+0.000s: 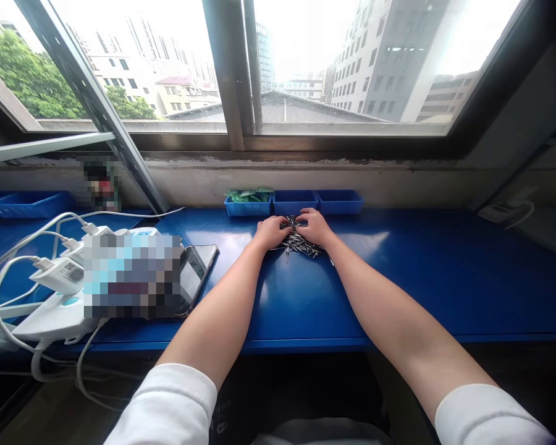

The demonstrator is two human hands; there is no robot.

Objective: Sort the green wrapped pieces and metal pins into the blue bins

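3 blue bins (295,204) stand behind the metal pins (301,243).

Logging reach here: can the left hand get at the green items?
Likely yes: the left blue bin is open and only its front wall seems between the left hand and green items.

2 bare arms reached fwd, L forearm (215,312) slanting up to the R & R forearm (398,315) slanting up to the L, so they converged approx. mid-view. L hand (272,232) and R hand (315,227) sat close but apart, backs up, w/ fingers partly bent inward toward each other; fingertips were too small to tell grip.
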